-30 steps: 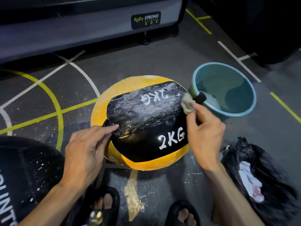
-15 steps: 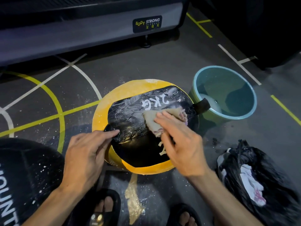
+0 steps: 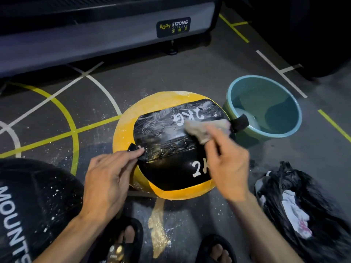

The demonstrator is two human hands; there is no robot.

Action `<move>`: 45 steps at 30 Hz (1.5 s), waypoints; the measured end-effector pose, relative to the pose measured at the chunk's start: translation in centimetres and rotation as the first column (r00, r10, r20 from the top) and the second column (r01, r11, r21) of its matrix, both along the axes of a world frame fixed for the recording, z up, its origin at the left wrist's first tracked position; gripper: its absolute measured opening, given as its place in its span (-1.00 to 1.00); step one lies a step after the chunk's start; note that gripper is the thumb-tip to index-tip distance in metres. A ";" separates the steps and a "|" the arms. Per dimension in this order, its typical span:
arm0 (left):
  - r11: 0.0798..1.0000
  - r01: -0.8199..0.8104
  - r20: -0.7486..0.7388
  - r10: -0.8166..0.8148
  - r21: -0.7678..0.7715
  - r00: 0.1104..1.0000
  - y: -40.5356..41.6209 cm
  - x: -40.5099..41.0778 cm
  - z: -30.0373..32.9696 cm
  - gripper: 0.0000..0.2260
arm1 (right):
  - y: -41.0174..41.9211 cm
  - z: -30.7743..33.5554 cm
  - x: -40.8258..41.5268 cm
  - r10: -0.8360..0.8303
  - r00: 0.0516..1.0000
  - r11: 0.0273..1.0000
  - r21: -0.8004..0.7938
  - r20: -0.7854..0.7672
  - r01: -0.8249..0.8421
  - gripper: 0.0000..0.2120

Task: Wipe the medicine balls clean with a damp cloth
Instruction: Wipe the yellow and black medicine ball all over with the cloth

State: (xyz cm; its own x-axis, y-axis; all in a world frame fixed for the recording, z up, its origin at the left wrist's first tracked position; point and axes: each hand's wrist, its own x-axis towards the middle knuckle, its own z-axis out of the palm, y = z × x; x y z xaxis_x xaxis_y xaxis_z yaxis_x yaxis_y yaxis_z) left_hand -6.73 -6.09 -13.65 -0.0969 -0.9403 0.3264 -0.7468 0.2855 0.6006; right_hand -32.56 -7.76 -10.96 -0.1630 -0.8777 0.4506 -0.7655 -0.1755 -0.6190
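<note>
yellow-and-black medicine ball [image 3: 167, 149] marked 2kg sits on the floor [image 3: 171, 73], landmark for everything here. teal bucket [image 3: 264, 109] with water touches or sits just beside the ball's far right; black bag [image 3: 303, 202] near its right; a second, dark ball [image 3: 34, 205] near its left.

right hand [image 3: 226, 166] has its grip closed on the cloth [image 3: 207, 130], pressing it on the ball's upper right black panel. motion blur, so exact finger lay is unclear. left hand [image 3: 108, 179] has fingers extended, flat against the ball's left edge by the small black strap tab [image 3: 135, 149], bracing, not clutching.

handling, my read: light for its size, soft padded shell, wet film on the black panel so likely slick. round, will roll under wiping pressure. best hold: palm on the side opposite the wipe, or the strap tabs. white streaks on the upper panel suggest more passes needed.
</note>
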 end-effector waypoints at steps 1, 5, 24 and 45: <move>1.000 0.004 -0.007 -0.004 -0.008 1.000 0.0 -0.4 0.2 -0.73 | -0.2 0.3 -0.4 -0.123 0.992 0.992 0.023 0.037 0.122 -0.78; 0.999 0.025 0.025 -0.025 -0.028 0.999 -0.7 -0.8 0.5 -0.82 | 1.7 0.0 3.9 0.087 0.994 0.996 -0.018 -0.059 -0.088 -0.84; 0.964 -0.012 -0.234 0.077 0.267 0.969 -0.6 -0.1 1.0 -0.68 | 1.9 -0.8 7.8 0.281 0.958 0.959 -0.005 -0.059 -0.282 -0.71; 0.950 0.035 -0.303 0.065 0.312 0.951 -0.1 0.8 -0.8 -0.69 | 3.3 1.7 5.1 0.602 0.653 0.791 0.234 -0.459 -0.565 -0.77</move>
